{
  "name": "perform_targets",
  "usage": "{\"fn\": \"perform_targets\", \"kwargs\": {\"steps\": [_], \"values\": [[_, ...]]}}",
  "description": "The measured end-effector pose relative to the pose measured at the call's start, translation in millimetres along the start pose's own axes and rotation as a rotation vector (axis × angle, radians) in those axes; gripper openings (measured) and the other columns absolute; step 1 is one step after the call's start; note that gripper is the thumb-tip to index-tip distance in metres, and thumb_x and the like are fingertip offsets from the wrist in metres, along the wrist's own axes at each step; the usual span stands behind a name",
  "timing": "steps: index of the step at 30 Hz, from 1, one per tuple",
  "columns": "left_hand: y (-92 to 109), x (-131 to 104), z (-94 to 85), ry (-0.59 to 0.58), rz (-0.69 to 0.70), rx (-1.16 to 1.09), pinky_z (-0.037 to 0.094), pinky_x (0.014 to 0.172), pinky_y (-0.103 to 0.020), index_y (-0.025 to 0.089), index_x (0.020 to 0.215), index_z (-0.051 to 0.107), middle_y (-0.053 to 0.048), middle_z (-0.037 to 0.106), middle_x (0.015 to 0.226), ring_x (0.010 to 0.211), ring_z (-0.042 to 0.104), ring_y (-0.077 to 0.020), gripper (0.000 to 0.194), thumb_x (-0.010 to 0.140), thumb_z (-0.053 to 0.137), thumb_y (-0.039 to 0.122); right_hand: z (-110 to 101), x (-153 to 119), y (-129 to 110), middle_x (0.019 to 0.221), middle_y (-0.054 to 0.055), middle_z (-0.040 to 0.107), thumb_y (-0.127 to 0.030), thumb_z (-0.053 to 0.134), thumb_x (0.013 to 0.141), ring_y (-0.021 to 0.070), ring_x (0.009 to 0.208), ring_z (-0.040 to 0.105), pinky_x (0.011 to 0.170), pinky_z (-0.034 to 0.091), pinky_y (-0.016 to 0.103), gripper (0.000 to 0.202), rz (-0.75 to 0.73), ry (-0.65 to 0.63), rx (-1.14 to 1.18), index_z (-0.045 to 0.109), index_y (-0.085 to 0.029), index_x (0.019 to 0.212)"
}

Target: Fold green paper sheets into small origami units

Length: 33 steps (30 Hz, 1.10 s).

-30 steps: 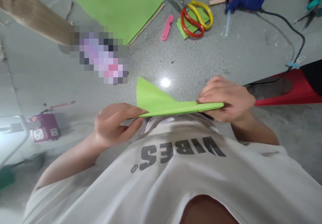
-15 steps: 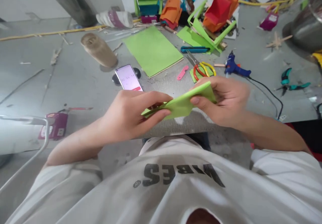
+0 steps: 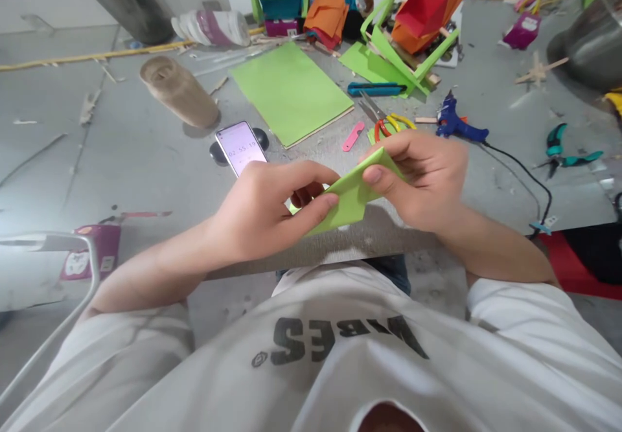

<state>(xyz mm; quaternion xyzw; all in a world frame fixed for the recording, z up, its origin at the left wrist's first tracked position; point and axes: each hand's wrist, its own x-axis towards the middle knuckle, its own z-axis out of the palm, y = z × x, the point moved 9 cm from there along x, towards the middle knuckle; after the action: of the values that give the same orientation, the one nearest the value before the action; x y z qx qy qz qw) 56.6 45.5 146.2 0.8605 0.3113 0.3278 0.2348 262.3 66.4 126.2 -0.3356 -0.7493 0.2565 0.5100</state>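
Both hands hold a folded piece of green paper (image 3: 350, 197) above the table's front edge. My left hand (image 3: 272, 205) pinches its left end between thumb and fingers. At the other end, my right hand (image 3: 418, 176) grips the paper with the thumb in front and the fingers behind. Just beyond the hands lie scissors (image 3: 383, 121) with red and yellow handles and a small pink folding knife (image 3: 353, 136). A phone (image 3: 241, 147) showing a timer rests near my left hand. Farther back is a larger green sheet (image 3: 294, 95).
A blue glue gun (image 3: 457, 120), its cord trailing, and teal pliers (image 3: 564, 150) lie right. A teal cutter (image 3: 376, 89) sits behind the scissors. Red, orange and green paper models (image 3: 422, 11) crowd the back. A tan cylinder (image 3: 179, 92) stands left, beyond a purple box (image 3: 94, 250).
The folded green paper and my right hand have shifted left. My left hand's grip has moved slightly along the paper, and the camera view has shifted a little.
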Motion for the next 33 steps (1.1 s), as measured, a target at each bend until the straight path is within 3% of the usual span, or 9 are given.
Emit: {"fn": "perform_targets", "kwargs": {"steps": [3,8,13,14,17,22,26,31,33], "values": [[6.0,1.4,1.3,0.035,0.057,-0.01,0.064,0.065,-0.028,0.028,0.114,0.086,0.003,0.087,0.086,0.066,0.078,-0.0148,0.009,0.12,0.08,0.026,1.4,-5.1,4.0,0.084,0.001,0.083,-0.076,0.09,0.115,0.0184,0.067,0.071,0.063,0.063,0.035,0.049,-0.04,0.03,-0.014,0.091,-0.029,0.103],[1.3,3.9,5.8,0.098,0.109,0.091,0.065,0.08,-0.033,0.028,0.114,0.087,-0.002,0.088,0.098,0.086,0.083,-0.0197,0.017,0.124,0.074,0.032,-0.3,-18.0,-31.9,0.093,-0.001,0.088,-0.039,0.082,0.123,0.0189,0.073,0.078,0.067,0.064,0.036,0.014,-0.348,0.054,-0.182,0.087,-0.03,0.113],[-9.9,-14.5,-2.2,0.438,0.19,0.016,0.065,0.084,-0.042,0.031,0.124,0.086,-0.003,0.074,0.096,0.084,0.069,-0.0208,0.013,0.119,0.08,0.041,3.5,-50.0,-89.2,0.107,0.002,0.092,-0.018,0.09,0.112,0.0184,0.085,0.079,0.067,0.058,0.036,0.009,-0.837,-0.004,-0.589,0.087,-0.026,0.113],[-15.2,-19.7,-0.8,0.463,0.14,-0.11,0.064,0.078,-0.039,0.031,0.132,0.081,0.002,0.07,0.09,0.076,0.065,-0.0173,0.016,0.12,0.08,0.041,7.8,-57.1,-94.7,0.105,0.001,0.092,-0.017,0.091,0.111,0.0173,0.085,0.077,0.065,0.054,0.035,0.009,-0.925,-0.028,-0.649,0.088,-0.026,0.109],[-36.7,-31.1,34.7,0.253,-0.253,-0.608,0.07,0.079,-0.035,0.029,0.144,0.069,0.0,0.083,0.104,0.082,0.078,-0.0176,0.038,0.119,0.085,0.052,24.3,-67.0,-93.7,0.099,0.001,0.088,-0.017,0.082,0.117,0.0156,0.082,0.07,0.063,0.047,0.034,0.018,-1.014,-0.046,-0.789,0.092,-0.025,0.105],[-43.9,-51.6,71.7,0.101,-0.616,-0.989,0.071,0.086,-0.034,0.023,0.157,0.061,-0.001,0.09,0.1,0.091,0.087,-0.0219,0.071,0.105,0.102,0.045,61.0,-67.8,-72.4,0.094,0.004,0.086,-0.032,0.087,0.119,0.0156,0.075,0.062,0.064,0.042,0.039,0.02,-0.879,-0.092,-0.872,0.093,-0.016,0.108],[-65.6,-50.6,65.9,0.043,-0.637,-0.834,0.068,0.08,-0.032,0.017,0.149,0.075,-0.005,0.091,0.102,0.088,0.084,-0.0216,0.059,0.098,0.099,0.035,60.5,-59.0,-64.0,0.109,0.007,0.092,-0.065,0.059,0.132,0.0212,0.094,0.077,0.081,0.054,0.041,0.057,-0.653,-0.276,-0.7,0.092,-0.019,0.125],[-85.7,-52.3,60.4,-0.293,-0.549,-0.484,0.062,0.075,-0.034,0.02,0.123,0.094,-0.006,0.091,0.1,0.082,0.077,-0.0218,0.028,0.101,0.088,0.037,20.8,-27.1,-39.3,0.165,0.018,0.087,-0.054,0.077,0.123,0.0441,0.151,0.08,0.124,0.059,0.059,0.042,-0.322,-0.368,-0.733,0.087,-0.023,0.15],[-96.0,-54.9,57.1,-0.353,-0.532,-0.329,0.06,0.075,-0.034,0.023,0.126,0.096,-0.005,0.091,0.099,0.081,0.075,-0.0222,0.029,0.104,0.082,0.036,22.7,-22.0,-7.5,0.17,0.019,0.084,-0.051,0.083,0.118,0.0471,0.151,0.08,0.125,0.061,0.062,0.051,-0.129,-0.532,-0.657,0.082,-0.024,0.161]]}}
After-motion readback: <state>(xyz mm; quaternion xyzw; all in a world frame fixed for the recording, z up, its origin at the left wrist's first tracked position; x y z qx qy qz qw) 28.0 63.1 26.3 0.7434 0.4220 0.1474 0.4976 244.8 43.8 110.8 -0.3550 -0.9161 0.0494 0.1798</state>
